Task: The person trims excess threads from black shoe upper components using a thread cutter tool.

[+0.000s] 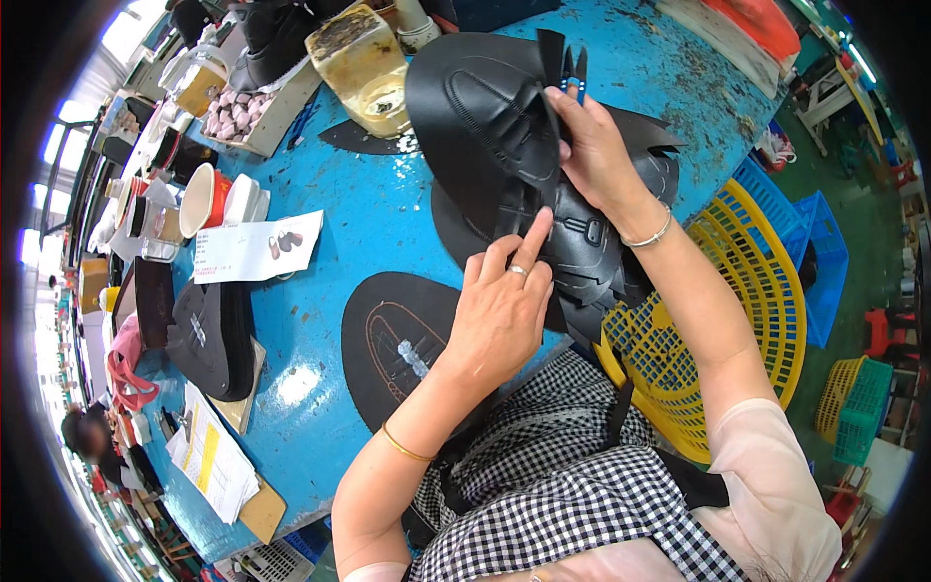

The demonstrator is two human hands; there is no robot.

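A black leather shoe upper (485, 107), with a curved stitched seam and gathered folds, is raised off the table. My right hand (596, 155) pinches its right edge. Beside those fingers a dark two-pronged tool (574, 73) with blue marks shows in part; its kind is unclear. My left hand (504, 306) has its index finger stretched against the upper's lower part, other fingers curled, with nothing visible in it. Below the raised upper lies a pile of black uppers with buckled straps (587, 230). A flat black leather piece (373, 335) with a stitched outline lies left of my left hand.
A yellow plastic basket (786, 320) stands against the blue table (301, 330) at right. A glue-stained container (364, 73) stands at the back. At left are a printed sheet (252, 247), a paper cup (204, 199), stacked black pieces (218, 339) and a clipboard (262, 512).
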